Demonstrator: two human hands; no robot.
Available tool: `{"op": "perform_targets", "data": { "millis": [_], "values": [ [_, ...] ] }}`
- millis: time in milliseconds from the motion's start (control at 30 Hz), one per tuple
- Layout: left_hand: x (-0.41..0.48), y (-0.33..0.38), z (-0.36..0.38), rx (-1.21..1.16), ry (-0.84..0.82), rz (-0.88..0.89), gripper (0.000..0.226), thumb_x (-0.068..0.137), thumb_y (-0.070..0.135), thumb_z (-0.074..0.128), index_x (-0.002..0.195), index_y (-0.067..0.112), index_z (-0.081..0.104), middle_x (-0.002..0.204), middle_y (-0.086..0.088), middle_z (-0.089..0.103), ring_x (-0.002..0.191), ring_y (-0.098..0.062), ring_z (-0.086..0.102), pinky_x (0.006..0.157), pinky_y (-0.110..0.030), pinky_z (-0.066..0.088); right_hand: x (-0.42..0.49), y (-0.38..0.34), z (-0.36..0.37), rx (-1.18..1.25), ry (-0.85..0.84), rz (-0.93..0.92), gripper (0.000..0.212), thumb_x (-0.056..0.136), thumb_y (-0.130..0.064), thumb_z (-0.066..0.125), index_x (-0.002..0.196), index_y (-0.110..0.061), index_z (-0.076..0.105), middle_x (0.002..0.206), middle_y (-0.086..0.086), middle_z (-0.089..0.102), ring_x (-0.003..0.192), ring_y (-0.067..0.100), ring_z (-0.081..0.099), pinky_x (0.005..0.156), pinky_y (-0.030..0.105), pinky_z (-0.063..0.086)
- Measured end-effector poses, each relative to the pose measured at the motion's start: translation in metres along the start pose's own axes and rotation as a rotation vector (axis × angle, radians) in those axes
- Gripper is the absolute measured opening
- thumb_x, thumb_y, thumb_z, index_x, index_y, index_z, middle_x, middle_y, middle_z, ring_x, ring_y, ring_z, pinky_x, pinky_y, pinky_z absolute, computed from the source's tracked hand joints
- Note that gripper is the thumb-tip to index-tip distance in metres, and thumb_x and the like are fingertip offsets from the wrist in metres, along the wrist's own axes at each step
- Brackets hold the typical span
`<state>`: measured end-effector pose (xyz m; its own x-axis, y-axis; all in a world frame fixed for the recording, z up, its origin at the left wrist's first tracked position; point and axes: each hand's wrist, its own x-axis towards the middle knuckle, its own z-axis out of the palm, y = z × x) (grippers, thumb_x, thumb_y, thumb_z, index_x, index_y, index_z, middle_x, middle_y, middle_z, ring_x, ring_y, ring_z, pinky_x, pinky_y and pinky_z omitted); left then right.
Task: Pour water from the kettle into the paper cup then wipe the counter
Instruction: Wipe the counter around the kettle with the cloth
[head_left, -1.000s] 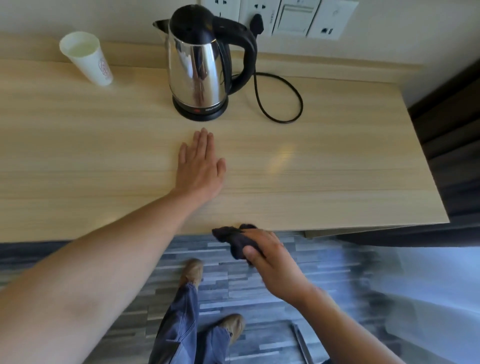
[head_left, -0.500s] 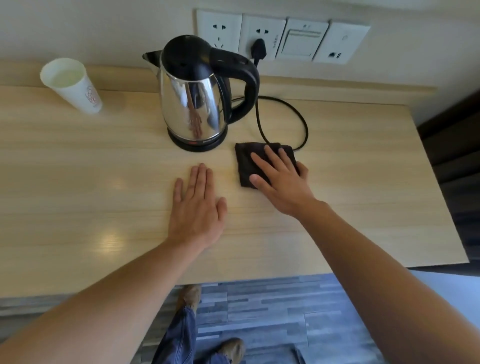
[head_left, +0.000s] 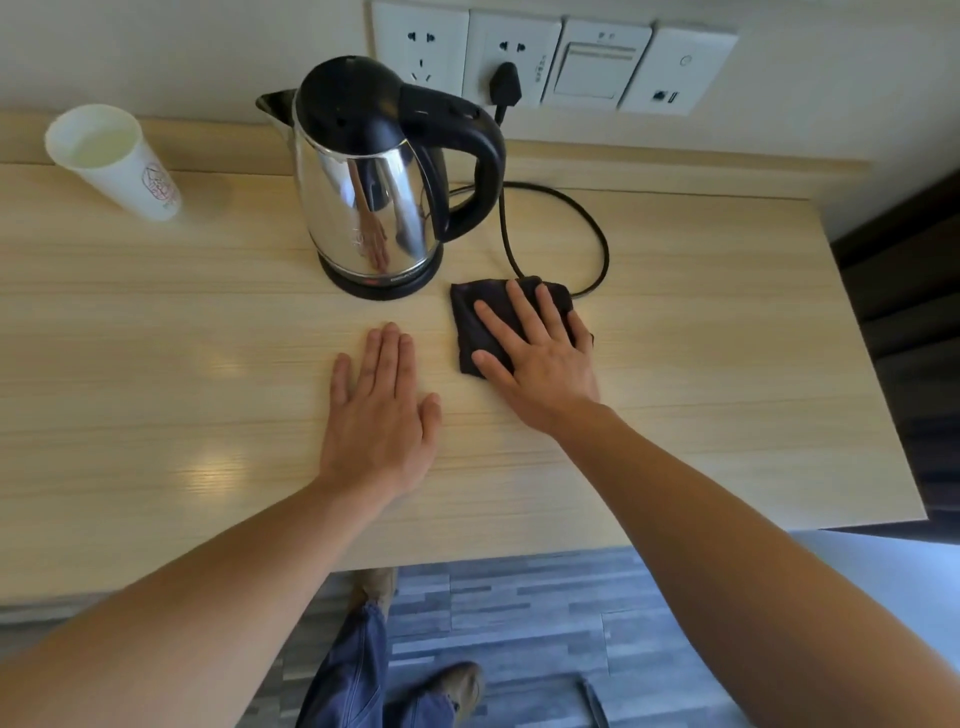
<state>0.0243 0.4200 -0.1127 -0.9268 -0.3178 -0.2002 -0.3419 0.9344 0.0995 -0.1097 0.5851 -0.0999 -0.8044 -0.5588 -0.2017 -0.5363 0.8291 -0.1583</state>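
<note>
A red emblem is printed on the side of the paper cup (head_left: 111, 158), but its writing is too small to be read. A small red mark and a line of pale lettering are seen on the black base of the kettle (head_left: 371, 176); the lettering is too blurred to be read. Small dark print beside the plug (head_left: 506, 83) on the wall sockets (head_left: 514, 54) cannot be read either.

The cup is stood at the far left of the tabletop (head_left: 156, 415), near the back ledge, well apart from the kettle, and pale liquid is seen inside it. The kettle is set on its base near the back middle, spout turned left, handle right. Its black cord (head_left: 582, 218) is looped across the tabletop to the right and is touched by the far edge of the dark cloth (head_left: 475, 325).

The cloth is laid just beside the kettle base, on its right, and is pressed flat under the right hand (head_left: 540, 358), whose fingers (head_left: 522, 306) are spread over it. The left hand (head_left: 382, 415) is laid palm down on bare wood nearby, fingers held together, thumb out.

Wide bare wood is left to the left and along the near edge, and more bare wood toward the right edge. The floor (head_left: 519, 613) is seen below the near edge.
</note>
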Motion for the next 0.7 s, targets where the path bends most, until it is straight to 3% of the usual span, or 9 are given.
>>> {"op": "perform_targets", "data": {
  "millis": [700],
  "values": [
    [-0.004,0.004,-0.008,-0.003,-0.025,-0.017,0.073,0.106,0.046,0.013,0.167,0.009,0.0,0.178,-0.01,-0.005,0.165,-0.023,-0.004,0.133,-0.053,0.003,-0.159,-0.014,0.04,0.068,-0.005,-0.036,0.063,0.099,-0.073,0.021,0.158,-0.053,0.012,0.174,-0.008,0.005,0.16,0.017,-0.003,0.125,0.047,0.011]
  ]
}}
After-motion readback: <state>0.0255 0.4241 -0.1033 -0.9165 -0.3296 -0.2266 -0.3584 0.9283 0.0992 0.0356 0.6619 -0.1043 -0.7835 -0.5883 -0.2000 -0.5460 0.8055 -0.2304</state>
